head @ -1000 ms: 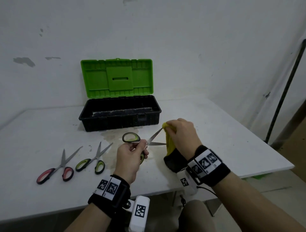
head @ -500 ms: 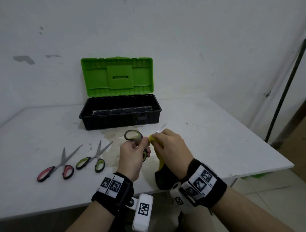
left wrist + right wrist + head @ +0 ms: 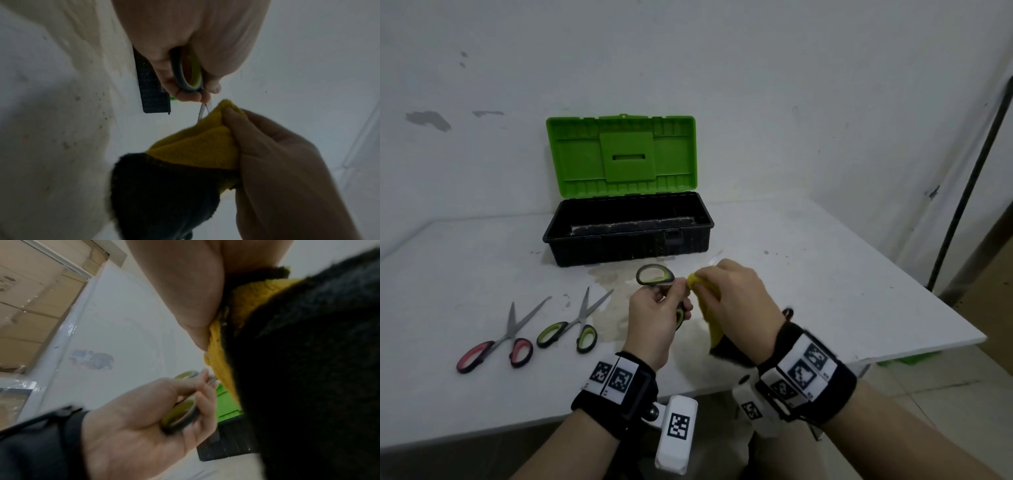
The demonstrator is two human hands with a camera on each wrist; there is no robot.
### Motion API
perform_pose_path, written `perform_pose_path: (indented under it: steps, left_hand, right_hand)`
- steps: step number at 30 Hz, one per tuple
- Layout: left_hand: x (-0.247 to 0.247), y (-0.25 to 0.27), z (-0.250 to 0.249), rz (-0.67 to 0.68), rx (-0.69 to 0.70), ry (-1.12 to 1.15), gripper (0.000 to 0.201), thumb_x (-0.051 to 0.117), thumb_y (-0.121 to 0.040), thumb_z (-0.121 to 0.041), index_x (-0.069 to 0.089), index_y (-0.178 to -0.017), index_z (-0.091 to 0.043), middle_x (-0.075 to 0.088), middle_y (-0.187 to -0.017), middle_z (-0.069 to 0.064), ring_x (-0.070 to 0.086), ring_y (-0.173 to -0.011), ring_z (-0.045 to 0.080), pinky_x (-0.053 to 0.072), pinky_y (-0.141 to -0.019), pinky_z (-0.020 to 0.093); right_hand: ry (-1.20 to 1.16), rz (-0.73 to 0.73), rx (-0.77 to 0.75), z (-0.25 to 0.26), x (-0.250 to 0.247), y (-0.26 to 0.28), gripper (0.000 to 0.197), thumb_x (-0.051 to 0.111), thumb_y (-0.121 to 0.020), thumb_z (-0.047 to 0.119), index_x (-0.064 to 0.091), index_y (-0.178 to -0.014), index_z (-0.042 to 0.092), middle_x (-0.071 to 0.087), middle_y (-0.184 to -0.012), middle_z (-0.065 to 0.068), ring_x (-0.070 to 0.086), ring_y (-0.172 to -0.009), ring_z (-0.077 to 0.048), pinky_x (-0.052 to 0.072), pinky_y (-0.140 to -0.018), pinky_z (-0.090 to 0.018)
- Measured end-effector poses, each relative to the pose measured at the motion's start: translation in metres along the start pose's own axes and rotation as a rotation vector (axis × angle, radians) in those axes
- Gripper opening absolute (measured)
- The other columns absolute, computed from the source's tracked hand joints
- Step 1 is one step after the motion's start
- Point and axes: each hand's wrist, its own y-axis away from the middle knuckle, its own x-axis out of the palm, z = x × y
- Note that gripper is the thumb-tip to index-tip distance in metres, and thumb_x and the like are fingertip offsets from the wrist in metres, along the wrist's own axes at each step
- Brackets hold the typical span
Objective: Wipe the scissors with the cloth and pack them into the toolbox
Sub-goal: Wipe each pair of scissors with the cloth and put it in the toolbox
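Observation:
My left hand (image 3: 654, 315) grips the green-and-grey handles of a pair of scissors (image 3: 655, 275) above the table, in front of the toolbox. My right hand (image 3: 732, 294) pinches a yellow-and-black cloth (image 3: 710, 318) folded round the blades close to the handles. Only a blade tip (image 3: 715, 255) sticks out past the right hand. In the left wrist view the cloth (image 3: 197, 144) wraps the blades (image 3: 202, 112) just below the handle loop (image 3: 188, 71). The open toolbox (image 3: 626, 236), black with a raised green lid (image 3: 621, 156), stands behind the hands.
Two more pairs of scissors lie on the white table (image 3: 825, 274) at the left: a red-handled pair (image 3: 500, 339) and a green-handled pair (image 3: 575, 325). A stained patch marks the tabletop near the toolbox. The table's right edge and a dark pole (image 3: 969, 178) are at the right.
My right hand has slid the cloth along the blades from their tips toward the handles. The left hand keeps its hold on the scissors and has barely shifted.

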Motion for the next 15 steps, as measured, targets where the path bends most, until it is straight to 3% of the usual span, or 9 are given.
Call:
perform_pose_path:
  steps: [5, 11, 15]
  left_hand:
    - [-0.002, 0.001, 0.001, 0.032, -0.009, 0.01, 0.025, 0.06, -0.099, -0.014, 0.068, -0.079, 0.0, 0.058, -0.061, 0.008, 0.052, -0.056, 0.019, 0.044, -0.06, 0.035]
    - [-0.01, -0.001, 0.002, 0.019, -0.006, -0.027, 0.022, 0.061, -0.098, -0.013, 0.068, -0.083, 0.002, 0.059, -0.059, 0.006, 0.054, -0.054, 0.015, 0.048, -0.056, 0.027]
    - [-0.008, -0.003, -0.002, 0.013, -0.002, -0.013, 0.022, 0.06, -0.099, -0.013, 0.066, -0.084, 0.002, 0.058, -0.06, 0.007, 0.053, -0.053, 0.014, 0.048, -0.053, 0.024]
  right_hand:
    - [0.018, 0.024, 0.064, -0.005, 0.007, -0.005, 0.021, 0.054, -0.095, 0.022, 0.07, -0.104, 0.012, 0.061, -0.095, -0.008, 0.058, -0.086, -0.026, 0.048, -0.075, -0.038]
    - [0.034, -0.061, 0.221, -0.038, -0.011, -0.028, 0.021, 0.056, -0.095, 0.026, 0.071, -0.105, 0.014, 0.064, -0.095, -0.007, 0.059, -0.087, -0.025, 0.047, -0.075, -0.031]
    - [0.018, -0.076, 0.118, -0.022, -0.014, -0.015, 0.021, 0.056, -0.095, 0.027, 0.071, -0.102, 0.013, 0.064, -0.09, -0.007, 0.059, -0.08, -0.025, 0.049, -0.072, -0.035]
